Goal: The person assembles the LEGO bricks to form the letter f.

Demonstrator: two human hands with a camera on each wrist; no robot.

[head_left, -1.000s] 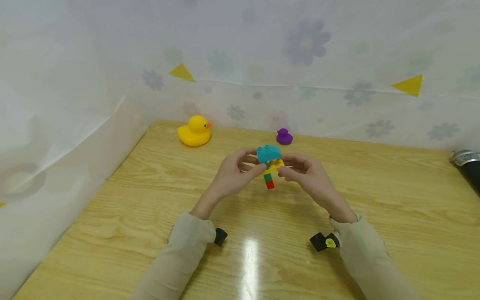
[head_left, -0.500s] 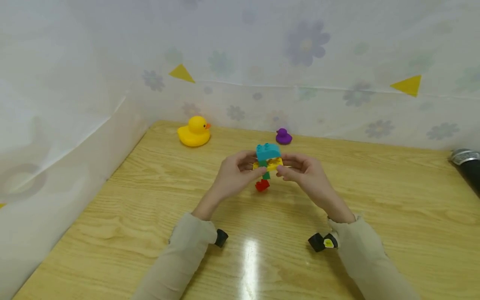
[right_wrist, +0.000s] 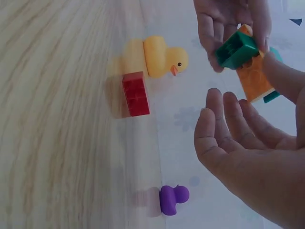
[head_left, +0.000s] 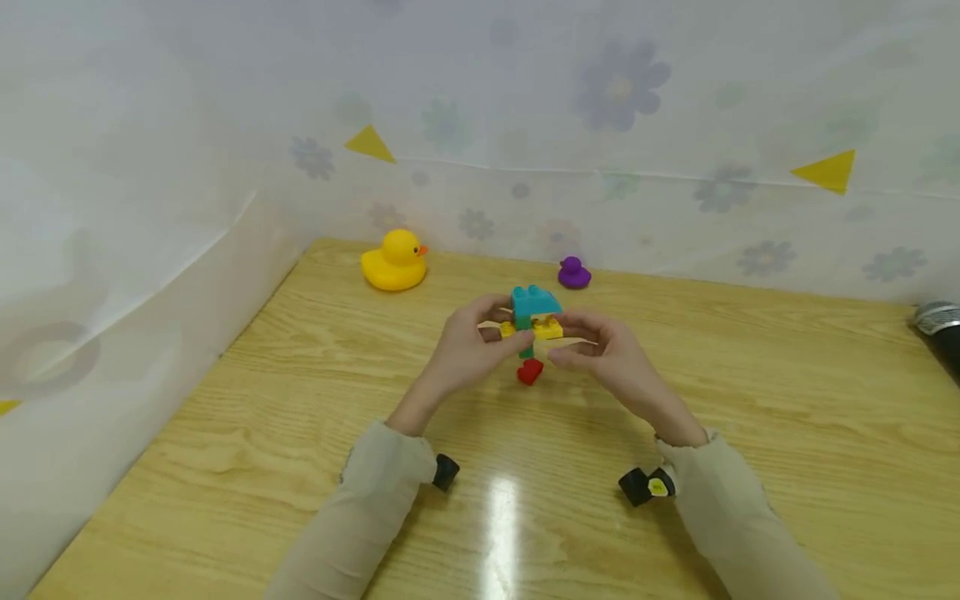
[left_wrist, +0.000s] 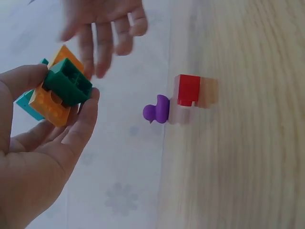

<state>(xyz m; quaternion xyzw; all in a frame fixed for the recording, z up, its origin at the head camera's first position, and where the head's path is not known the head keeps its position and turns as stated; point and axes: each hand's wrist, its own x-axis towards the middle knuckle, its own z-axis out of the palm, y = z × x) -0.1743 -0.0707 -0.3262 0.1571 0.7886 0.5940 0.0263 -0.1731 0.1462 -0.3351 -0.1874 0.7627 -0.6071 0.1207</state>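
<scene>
My left hand (head_left: 468,350) pinches a stack of toy building bricks between thumb and fingers, held above the table. A turquoise sloped brick (head_left: 534,302) tops the stack. Under it a yellow brick (head_left: 549,331) juts to the right. A green brick (left_wrist: 69,82) sticks out of the stack's underside, its hollow base visible in the left wrist view. Beside the stack, my right hand (head_left: 626,354) has its fingers loosely extended and appears to hold nothing. Below the stack a red brick (head_left: 530,372) lies on the table, apart from both hands.
A yellow rubber duck (head_left: 393,262) stands at the table's back left. A small purple duck (head_left: 574,273) sits near the back edge, behind the hands. At the far right lies a microphone (head_left: 939,329). A patterned white sheet (head_left: 480,108) hangs behind the wooden table (head_left: 787,400).
The red brick was under the green brick a second ago; it has come off and dropped onto the table. The stack has shifted slightly left, and the right thumb has moved off it.
</scene>
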